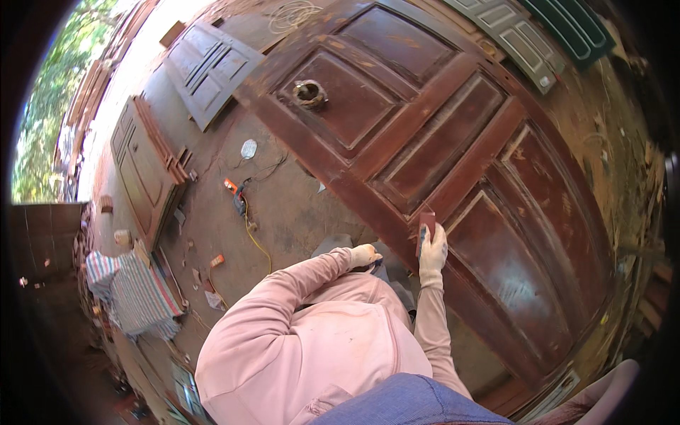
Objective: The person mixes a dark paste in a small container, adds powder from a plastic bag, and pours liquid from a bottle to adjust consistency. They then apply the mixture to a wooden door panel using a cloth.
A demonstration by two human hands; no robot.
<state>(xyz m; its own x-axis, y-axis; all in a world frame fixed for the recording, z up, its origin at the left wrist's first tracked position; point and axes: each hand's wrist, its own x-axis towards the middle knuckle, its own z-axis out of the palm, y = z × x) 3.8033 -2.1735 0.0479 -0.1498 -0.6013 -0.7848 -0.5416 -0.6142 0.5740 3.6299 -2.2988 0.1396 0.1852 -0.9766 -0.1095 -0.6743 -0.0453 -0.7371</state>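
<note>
A large reddish-brown panelled door point(340, 170) lies across the space in front of me and to my right, with pale scuffed patches along its mouldings. At its near edge my right hand point(432, 253), in a pale stained glove, is closed around a flat reddish-brown block point(426, 224) held against the frame of the door. My left hand point(365, 256), gloved too, is held close to my body with its fingers curled. Something dark shows at those fingertips, too small to name. A round, crusted container point(309, 93) stands on an upper panel.
On the floor to the left lie an orange-and-dark power tool point(234, 190) with a yellow cord point(256, 241), and a whitish disc point(248, 149). Farther left stand a grey door point(205, 71), brown doors point(142, 170) and a striped sheet point(138, 290). Grey and green doors point(570, 28) are at far right.
</note>
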